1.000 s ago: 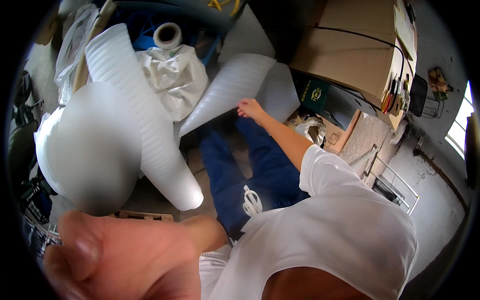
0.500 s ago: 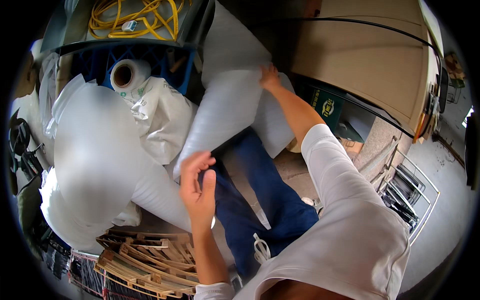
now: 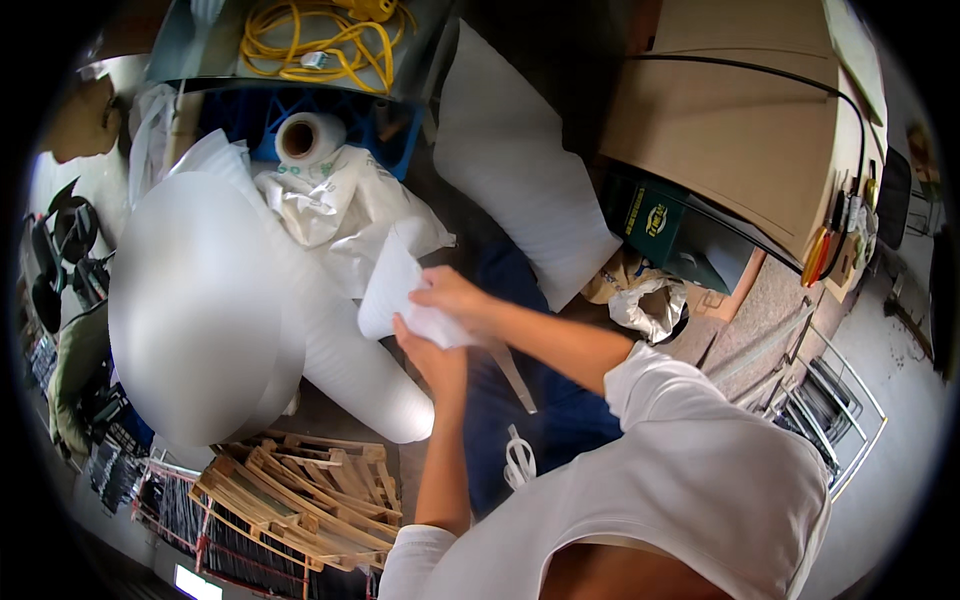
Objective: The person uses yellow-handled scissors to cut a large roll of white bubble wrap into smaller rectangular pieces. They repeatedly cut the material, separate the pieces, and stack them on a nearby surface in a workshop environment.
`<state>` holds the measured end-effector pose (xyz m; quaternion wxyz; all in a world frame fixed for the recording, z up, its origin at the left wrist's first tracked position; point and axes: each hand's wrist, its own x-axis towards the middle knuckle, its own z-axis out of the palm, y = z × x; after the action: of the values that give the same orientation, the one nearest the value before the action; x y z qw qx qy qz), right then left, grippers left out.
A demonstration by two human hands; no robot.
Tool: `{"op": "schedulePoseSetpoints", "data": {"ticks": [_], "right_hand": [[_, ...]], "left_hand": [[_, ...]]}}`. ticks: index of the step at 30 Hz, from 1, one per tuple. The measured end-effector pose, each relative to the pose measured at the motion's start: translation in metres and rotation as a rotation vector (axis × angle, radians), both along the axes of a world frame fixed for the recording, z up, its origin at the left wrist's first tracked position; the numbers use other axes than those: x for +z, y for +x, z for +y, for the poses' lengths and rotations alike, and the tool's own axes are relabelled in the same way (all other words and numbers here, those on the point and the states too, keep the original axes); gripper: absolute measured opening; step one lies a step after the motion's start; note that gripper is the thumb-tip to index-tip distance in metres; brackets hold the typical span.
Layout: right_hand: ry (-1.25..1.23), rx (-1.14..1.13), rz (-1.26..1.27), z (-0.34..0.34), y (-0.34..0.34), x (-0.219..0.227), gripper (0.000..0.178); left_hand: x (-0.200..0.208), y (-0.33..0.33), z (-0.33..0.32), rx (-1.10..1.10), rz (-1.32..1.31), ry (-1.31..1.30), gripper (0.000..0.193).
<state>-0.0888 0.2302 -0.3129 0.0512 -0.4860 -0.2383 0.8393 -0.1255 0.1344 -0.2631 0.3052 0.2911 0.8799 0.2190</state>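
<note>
A folded piece of white foam sheet [image 3: 385, 285] is in front of my body, between my two hands. My left hand [image 3: 435, 358] grips its lower edge, thumb on top. My right hand [image 3: 452, 298] is closed on its right side, fingers bent over it. Beyond the hands stands a large sheet of pale foam [image 3: 525, 165], apart from both of them. To the left lies a big roll of white foam [image 3: 200, 310], with a long white roll [image 3: 365, 385] slanting from beside it toward my legs.
A white sack [image 3: 350, 210] and a film roll [image 3: 310, 137] stand by a blue crate [image 3: 250, 110]. Yellow cable [image 3: 320, 45] is coiled above. Wooden pallets [image 3: 300, 500] are stacked at lower left. Right are a brown board [image 3: 730, 110], a green box [image 3: 655, 215] and a metal rack [image 3: 830, 410].
My right hand has left the upright foam and come back toward my left hand. Both hands now hold a piece of foam sheet. The foam that leaned across my legs has shifted away.
</note>
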Motion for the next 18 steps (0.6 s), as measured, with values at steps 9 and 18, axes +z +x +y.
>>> {"op": "schedulePoseSetpoints", "data": {"ticks": [9,18], "right_hand": [[0.35,0.107,0.357,-0.037,-0.033,0.19,0.013],[0.607,0.224,0.773,0.029,-0.036,0.34,0.022]], "left_hand": [[0.168,-0.069,-0.024,0.135,0.152,0.316,0.025],[0.297,-0.148,-0.031,0.103,0.326,0.726,0.018]]}}
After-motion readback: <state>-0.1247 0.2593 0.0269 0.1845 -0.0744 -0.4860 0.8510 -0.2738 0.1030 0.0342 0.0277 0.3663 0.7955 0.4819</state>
